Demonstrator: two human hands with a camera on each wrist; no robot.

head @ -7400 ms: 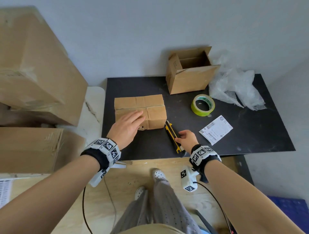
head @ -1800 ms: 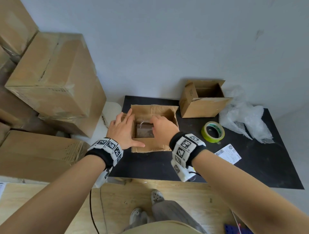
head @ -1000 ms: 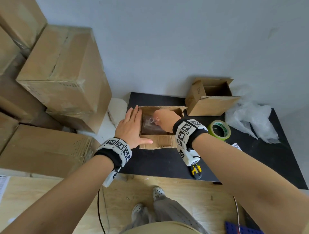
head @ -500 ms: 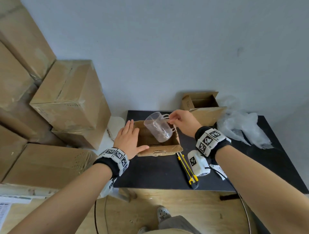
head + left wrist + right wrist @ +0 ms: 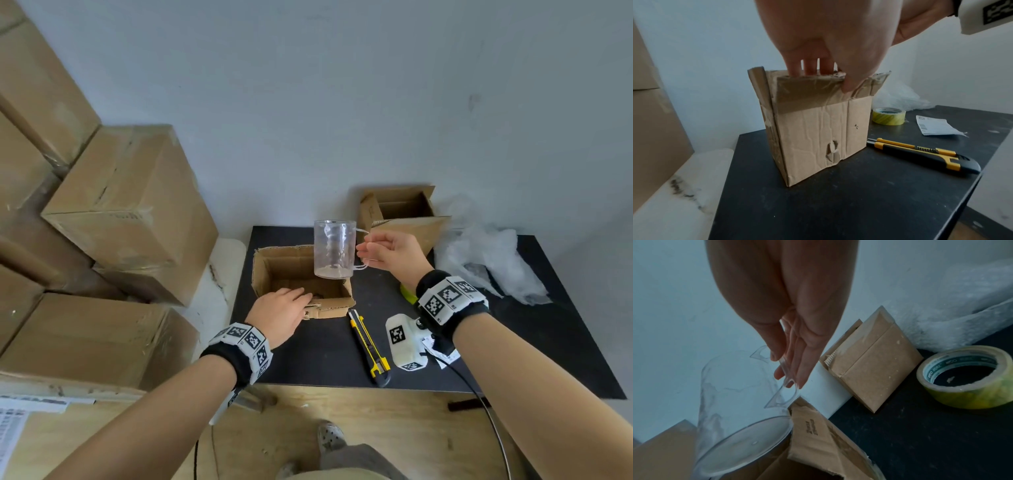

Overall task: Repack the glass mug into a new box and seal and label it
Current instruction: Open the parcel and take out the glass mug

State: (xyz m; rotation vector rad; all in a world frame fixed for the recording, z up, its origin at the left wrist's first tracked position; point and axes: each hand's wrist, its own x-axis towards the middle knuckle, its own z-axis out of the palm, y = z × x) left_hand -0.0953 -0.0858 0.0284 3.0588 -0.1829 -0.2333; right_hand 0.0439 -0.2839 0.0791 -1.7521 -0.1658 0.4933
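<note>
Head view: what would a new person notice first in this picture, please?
First, the clear glass mug, held up by its handle in the right hand above the opened old box. The left hand grips that box's near edge on the black table. Behind, an open new box waits, and a yellow-black utility knife lies in front.

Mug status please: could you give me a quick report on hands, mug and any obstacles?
Right hand pinches mug handle, mug upright above old box. Left hand grips old box's near wall. New box open behind; nothing in the way.
</note>
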